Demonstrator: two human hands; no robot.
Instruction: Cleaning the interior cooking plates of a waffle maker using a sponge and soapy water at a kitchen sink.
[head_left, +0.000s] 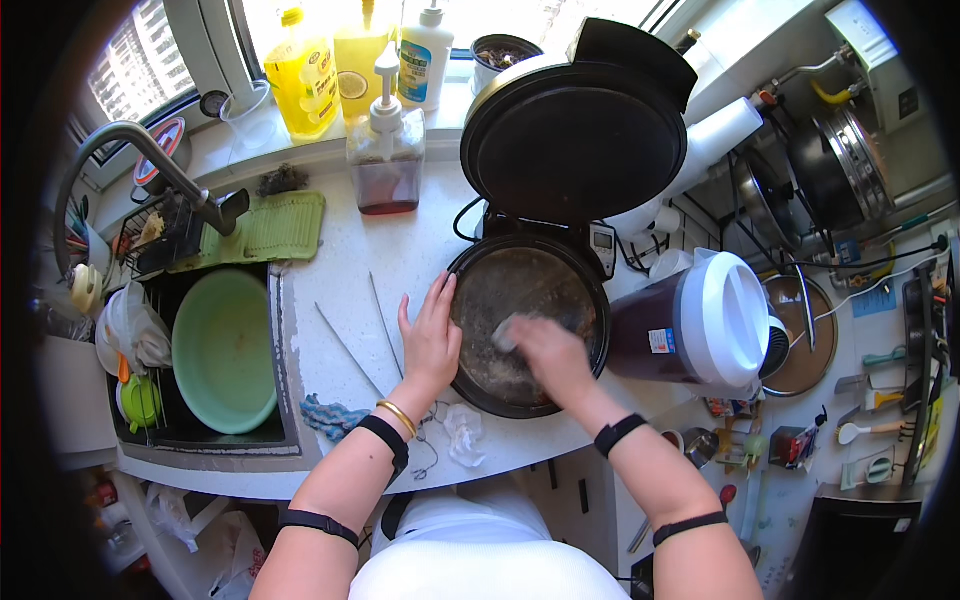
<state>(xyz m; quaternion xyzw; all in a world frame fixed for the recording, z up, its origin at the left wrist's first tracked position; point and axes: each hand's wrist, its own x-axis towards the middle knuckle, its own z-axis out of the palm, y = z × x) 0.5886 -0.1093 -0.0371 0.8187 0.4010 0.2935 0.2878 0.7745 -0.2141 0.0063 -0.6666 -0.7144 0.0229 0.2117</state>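
Note:
An electric griddle (480, 300) stands on the counter with its round black lid (577, 150) raised. Its lower plate is stained, with a pale smear. My right hand (551, 356), blurred, is over this plate and holds a small whitish wad (504, 335), whose material I cannot make out. My left hand (431, 341) rests against the left rim of the griddle, fingers apart. Left of it lie two thin metal sticks (349, 351). A blue-grey cloth (330, 416) and a crumpled white tissue (464, 435) lie near the counter's front edge.
To the right stands a large pitcher of dark liquid with a white lid (727, 319). A pump bottle (386, 169) is behind the griddle's left side. At left, a sink holds a green basin (225, 352), with a faucet (172, 169) above. A green draining mat (281, 229) lies behind it.

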